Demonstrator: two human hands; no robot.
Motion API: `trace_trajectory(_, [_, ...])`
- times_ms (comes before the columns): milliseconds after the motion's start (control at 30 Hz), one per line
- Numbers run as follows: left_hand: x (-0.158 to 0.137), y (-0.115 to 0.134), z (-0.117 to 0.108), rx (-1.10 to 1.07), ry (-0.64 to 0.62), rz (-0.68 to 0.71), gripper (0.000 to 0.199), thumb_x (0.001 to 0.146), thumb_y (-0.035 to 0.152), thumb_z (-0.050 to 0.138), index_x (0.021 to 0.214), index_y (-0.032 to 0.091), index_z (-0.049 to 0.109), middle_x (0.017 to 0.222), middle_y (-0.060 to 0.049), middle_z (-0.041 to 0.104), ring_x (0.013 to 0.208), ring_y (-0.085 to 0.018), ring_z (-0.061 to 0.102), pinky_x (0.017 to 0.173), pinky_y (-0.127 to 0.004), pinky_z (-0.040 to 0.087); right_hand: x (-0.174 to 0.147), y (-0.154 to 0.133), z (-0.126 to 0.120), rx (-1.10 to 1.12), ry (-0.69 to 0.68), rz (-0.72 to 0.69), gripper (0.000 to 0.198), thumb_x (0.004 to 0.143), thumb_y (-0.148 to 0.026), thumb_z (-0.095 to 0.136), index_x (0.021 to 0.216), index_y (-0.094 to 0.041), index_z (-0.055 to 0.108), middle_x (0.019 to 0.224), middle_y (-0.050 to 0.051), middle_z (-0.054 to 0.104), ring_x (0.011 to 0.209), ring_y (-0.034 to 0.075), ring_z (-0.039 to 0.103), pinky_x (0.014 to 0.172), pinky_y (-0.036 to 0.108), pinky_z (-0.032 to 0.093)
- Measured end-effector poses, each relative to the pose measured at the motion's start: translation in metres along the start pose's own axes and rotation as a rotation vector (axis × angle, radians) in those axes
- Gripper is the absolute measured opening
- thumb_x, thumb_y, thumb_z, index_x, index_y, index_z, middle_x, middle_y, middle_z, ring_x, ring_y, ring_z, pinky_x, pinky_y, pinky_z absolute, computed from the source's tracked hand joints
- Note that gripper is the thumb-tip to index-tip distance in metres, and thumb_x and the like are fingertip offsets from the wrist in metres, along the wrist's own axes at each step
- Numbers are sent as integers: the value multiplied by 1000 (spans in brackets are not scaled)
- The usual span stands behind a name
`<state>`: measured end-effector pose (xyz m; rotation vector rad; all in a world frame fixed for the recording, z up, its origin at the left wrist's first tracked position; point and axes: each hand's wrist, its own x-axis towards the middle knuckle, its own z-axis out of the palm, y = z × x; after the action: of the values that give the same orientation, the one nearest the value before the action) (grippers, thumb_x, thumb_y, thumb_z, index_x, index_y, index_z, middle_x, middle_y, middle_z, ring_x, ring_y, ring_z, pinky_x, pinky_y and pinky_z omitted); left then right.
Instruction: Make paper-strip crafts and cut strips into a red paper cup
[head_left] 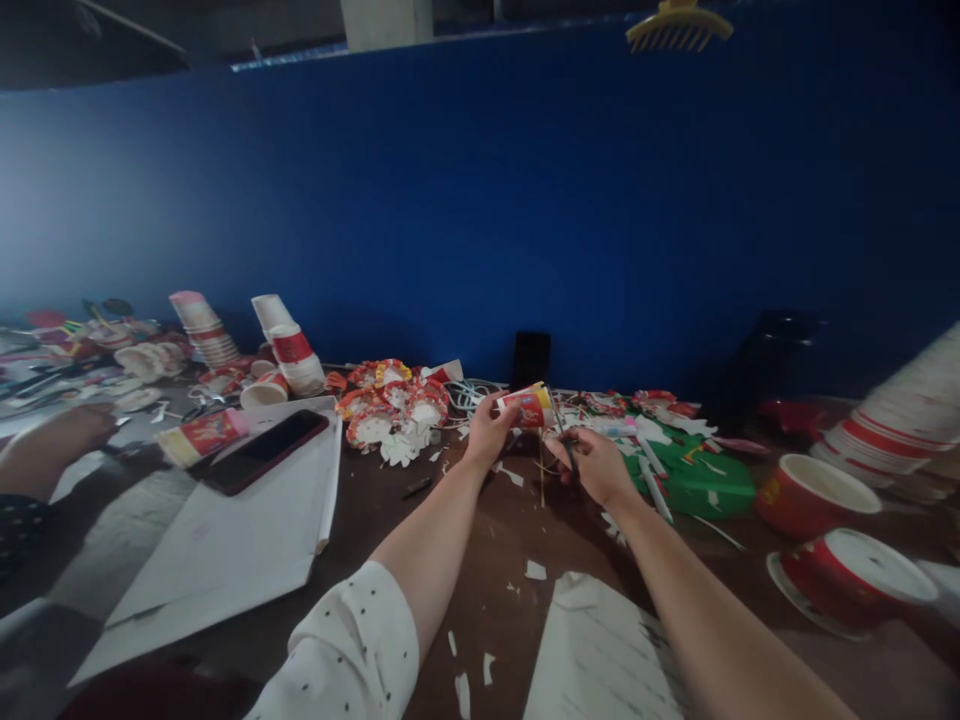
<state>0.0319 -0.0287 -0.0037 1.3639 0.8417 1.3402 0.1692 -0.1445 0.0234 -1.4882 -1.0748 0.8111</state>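
Near the middle of the table, my left hand (489,430) is closed around a red and yellow paper cup (534,406), which lies sideways with one end toward the right. My right hand (596,465) grips a pair of scissors (568,450), its fingers in the handles and the blades pointing up at the cup's right end. Whether the blades are touching the rim is too small to tell. White paper scraps (535,570) lie below both hands. Left of the cup sits a pile of cut red and white paper cups (397,405).
At left, a phone (268,452) rests on a white board (225,540), with stacked cups (289,345) behind. Another person's arm (60,450) reaches in there. Red paper bowls (817,495) and a green sheet (705,480) lie at right. A blue partition (480,200) stands behind.
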Motion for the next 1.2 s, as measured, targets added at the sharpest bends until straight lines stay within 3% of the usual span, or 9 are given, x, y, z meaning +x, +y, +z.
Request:
trace_trajectory(467, [-2, 5, 1, -59, -62, -58, 55, 74, 48, 67, 117, 14, 61, 97, -9, 69, 82, -17, 64, 75, -28, 51, 0, -1, -2, 28, 4, -3, 39, 53, -49, 80, 71, -19, 62, 46, -4, 57, 36, 13, 50, 36, 25, 42])
trace_trajectory(767, [1, 0, -2, -20, -56, -48, 58, 73, 53, 67, 117, 15, 62, 98, -9, 69, 87, -18, 64, 78, -29, 50, 1, 1, -2, -21, 4, -29, 37, 56, -48, 78, 72, -19, 62, 45, -4, 57, 35, 12, 50, 35, 23, 40])
trace_trajectory(1200, [-1, 3, -2, 24, -77, -49, 49, 75, 56, 62, 102, 16, 70, 91, -7, 70, 89, -19, 63, 81, -29, 47, -5, -7, -1, -85, 33, -93, 37, 59, -51, 76, 72, -20, 62, 44, -4, 55, 34, 12, 49, 36, 23, 42])
